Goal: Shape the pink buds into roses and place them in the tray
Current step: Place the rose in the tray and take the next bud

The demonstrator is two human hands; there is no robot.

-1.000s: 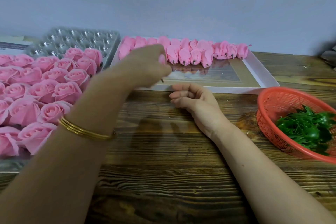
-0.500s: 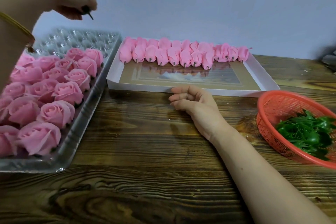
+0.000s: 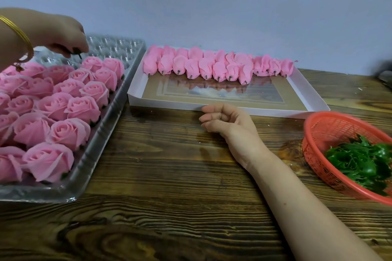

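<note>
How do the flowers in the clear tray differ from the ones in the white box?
The roses in the clear tray are opened out; the buds in the white box are closed and narrow. The roses stand facing up; the buds lie on their sides. Both are pink.

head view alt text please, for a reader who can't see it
A left hand pinches a dark stem above a clear plastic tray of pink roses. The right hand rests loosely curled on the wooden table by a white box holding pink buds; a red basket of green leaves sits at right.
</note>
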